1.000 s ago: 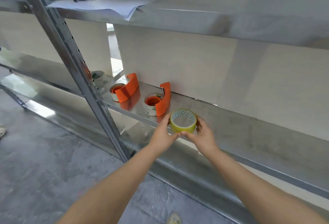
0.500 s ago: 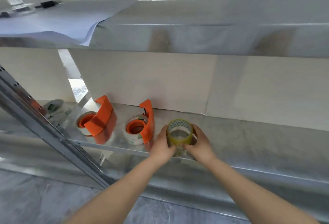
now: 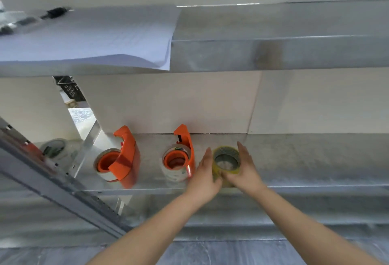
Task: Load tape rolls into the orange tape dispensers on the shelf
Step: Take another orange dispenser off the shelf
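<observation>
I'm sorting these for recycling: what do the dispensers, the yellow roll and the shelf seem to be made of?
Dispensers: likely moulded plastic, uniformly orange with a slight sheen. Yellow roll: seemingly clear yellowish film tape, since the shelf shows through it. Shelf: apparently galvanised sheet metal, grey, dull and mottled, faintly reflective.

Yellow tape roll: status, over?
Left hand and right hand cup the yellow tape roll on the shelf. Both orange dispensers loaded. Nothing blocking.

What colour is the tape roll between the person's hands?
Translucent yellow; the tape roll shows best in the head view, the only one.
</observation>
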`<action>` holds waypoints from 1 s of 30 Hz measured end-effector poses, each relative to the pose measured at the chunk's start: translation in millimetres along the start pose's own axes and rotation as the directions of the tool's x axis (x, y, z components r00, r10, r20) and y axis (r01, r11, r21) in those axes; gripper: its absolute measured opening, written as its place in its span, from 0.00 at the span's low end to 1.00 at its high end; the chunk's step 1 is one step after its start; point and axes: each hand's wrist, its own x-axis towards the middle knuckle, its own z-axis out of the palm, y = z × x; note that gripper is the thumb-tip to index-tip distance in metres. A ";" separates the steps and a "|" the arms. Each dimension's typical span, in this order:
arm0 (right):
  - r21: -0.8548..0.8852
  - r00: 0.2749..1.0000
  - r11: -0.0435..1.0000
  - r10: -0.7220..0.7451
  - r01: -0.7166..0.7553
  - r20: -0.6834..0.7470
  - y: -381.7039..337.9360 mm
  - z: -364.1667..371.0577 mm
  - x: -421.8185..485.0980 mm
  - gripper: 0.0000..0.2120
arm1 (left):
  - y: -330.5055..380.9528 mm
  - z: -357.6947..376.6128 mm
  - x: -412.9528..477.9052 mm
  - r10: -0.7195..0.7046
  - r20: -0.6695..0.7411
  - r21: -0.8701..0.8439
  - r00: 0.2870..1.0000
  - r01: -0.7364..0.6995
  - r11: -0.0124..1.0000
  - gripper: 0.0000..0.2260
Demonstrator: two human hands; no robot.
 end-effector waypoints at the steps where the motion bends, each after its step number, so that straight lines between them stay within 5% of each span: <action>1: 0.024 1.000 1.000 -0.011 0.011 -0.016 -10.7 4.6 0.9 0.50 | -2.1 -9.5 -1.0 0.028 -0.017 0.001 0.999 -0.027 1.000 0.36; 9: 0.132 0.996 0.987 -0.090 0.092 -0.021 -87.9 59.5 10.1 0.42 | -40.0 -83.0 -16.9 0.027 -0.189 -0.205 0.982 -0.066 0.977 0.27; 14: 0.245 0.988 0.965 -0.122 0.097 0.089 -129.3 99.5 9.7 0.34 | -91.4 -127.3 -29.1 -0.064 -0.326 -0.115 0.943 0.028 0.993 0.32; 21: 0.249 0.951 0.958 -0.200 0.140 0.235 -171.2 168.1 7.3 0.42 | -151.9 -180.7 -55.9 -0.212 -0.452 -0.170 0.866 0.149 0.974 0.34; 24: 0.283 0.930 0.937 -0.275 0.203 0.242 -181.6 190.3 6.6 0.31 | -173.6 -192.4 -67.3 -0.258 -0.484 -0.215 0.836 0.172 0.961 0.37; 30: 0.209 0.924 0.955 -0.263 0.210 0.276 -188.1 222.0 6.2 0.29 | -200.4 -195.6 -69.8 -0.349 -0.408 -0.211 0.843 0.285 0.935 0.40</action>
